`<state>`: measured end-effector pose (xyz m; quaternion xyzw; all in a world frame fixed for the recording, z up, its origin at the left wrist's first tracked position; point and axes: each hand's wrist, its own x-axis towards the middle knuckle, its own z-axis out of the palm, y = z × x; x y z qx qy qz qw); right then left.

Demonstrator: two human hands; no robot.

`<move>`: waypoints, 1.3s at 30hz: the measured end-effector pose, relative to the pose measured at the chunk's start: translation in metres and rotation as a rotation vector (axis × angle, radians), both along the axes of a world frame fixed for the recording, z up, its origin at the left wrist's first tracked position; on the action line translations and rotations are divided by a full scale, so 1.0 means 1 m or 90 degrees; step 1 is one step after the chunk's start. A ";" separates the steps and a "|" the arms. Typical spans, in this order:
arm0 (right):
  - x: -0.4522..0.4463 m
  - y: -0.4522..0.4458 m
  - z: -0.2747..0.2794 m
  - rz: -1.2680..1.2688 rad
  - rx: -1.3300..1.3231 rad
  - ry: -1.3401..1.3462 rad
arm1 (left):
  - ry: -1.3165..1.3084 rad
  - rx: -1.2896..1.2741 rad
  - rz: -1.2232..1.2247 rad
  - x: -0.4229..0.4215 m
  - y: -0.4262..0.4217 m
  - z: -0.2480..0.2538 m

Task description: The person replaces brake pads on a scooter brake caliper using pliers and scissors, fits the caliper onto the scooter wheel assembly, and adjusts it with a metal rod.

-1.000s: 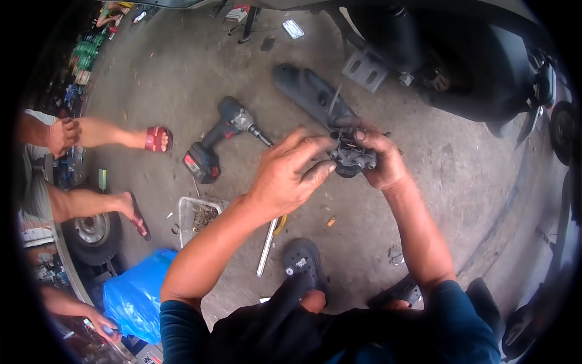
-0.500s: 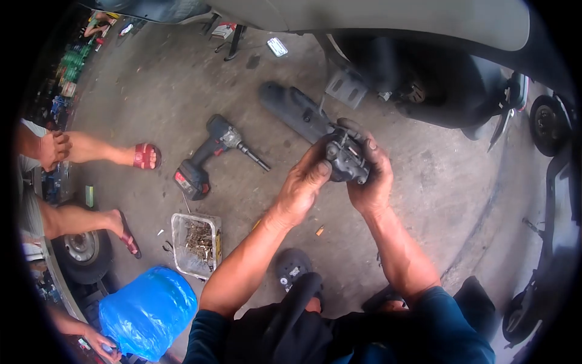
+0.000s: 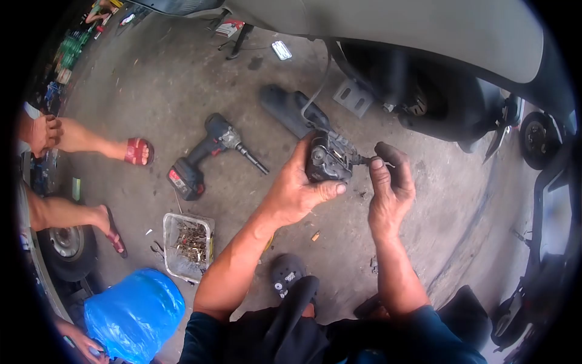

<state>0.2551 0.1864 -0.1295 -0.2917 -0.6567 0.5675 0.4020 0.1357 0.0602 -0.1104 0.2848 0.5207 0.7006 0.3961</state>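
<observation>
My left hand (image 3: 303,194) is wrapped round a dark, greasy brake caliper (image 3: 327,159), its thumb along the lower edge. A thin hose (image 3: 318,91) runs up from behind the caliper towards the scooter. On the caliper's right side, my right hand (image 3: 391,188) pinches the tip of a short dark ribbed pin (image 3: 360,161) between thumb and fingers. Past the caliper, a long black cover (image 3: 282,109) lies on the floor. To the left rests a cordless impact wrench (image 3: 209,151) with a long socket.
A clear tub of small bolts (image 3: 189,246) stands on the floor at lower left, near a blue plastic bag (image 3: 136,315). Another person's legs (image 3: 79,215) and hand are at the left. Scooter bodywork (image 3: 418,36) overhangs the top; a wheel (image 3: 539,136) is at right.
My right hand has left the caliper's body and shifted right to pinch the ribbed pin. The caliper has turned and moved slightly left in my left hand.
</observation>
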 end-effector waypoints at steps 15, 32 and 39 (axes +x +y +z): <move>-0.036 0.022 0.053 0.355 -0.181 -0.140 | 0.127 -0.162 0.015 -0.016 -0.006 0.016; -0.031 0.038 0.029 0.384 0.408 0.021 | 0.104 -0.122 0.000 -0.019 -0.008 0.016; -0.029 0.031 0.041 0.430 0.026 -0.078 | 0.091 -0.137 0.018 -0.016 -0.007 0.014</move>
